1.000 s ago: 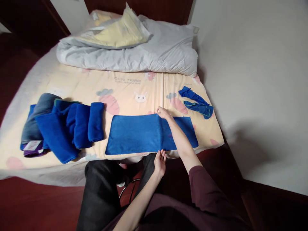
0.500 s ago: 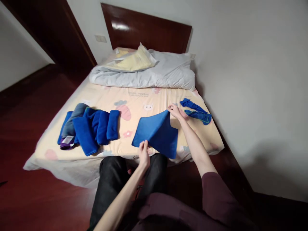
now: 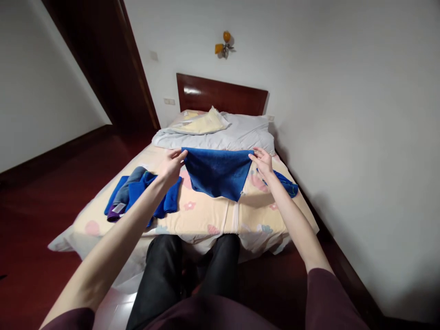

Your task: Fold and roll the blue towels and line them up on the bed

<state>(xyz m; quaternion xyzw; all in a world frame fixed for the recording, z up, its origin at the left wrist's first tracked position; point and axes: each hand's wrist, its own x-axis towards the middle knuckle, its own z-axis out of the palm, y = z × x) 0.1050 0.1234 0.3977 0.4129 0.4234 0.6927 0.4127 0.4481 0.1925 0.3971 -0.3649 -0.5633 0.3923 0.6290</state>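
Note:
A blue cloth hangs stretched between my two hands, above the bed. My left hand pinches its upper left corner, and my right hand pinches the upper right corner. The lower edge of the cloth hangs free over the patterned sheet. To the left, partly behind my left forearm, lies a group of rolled blue cloths with a grey-blue roll and a purple one bearing a white label. Crumpled blue cloths lie on the right, partly hidden by my right hand and wrist.
The bed has a cream sheet with printed flowers and fruit. A grey quilt and a pale yellow cloth lie toward the headboard. A wall stands close on the right, below and beside an orange wall lamp.
Both hands have risen and moved apart, pulling the cloth from a slanted spread near the bed into a taut hanging sheet. The view has tilted upward, bringing the wall lamp in.

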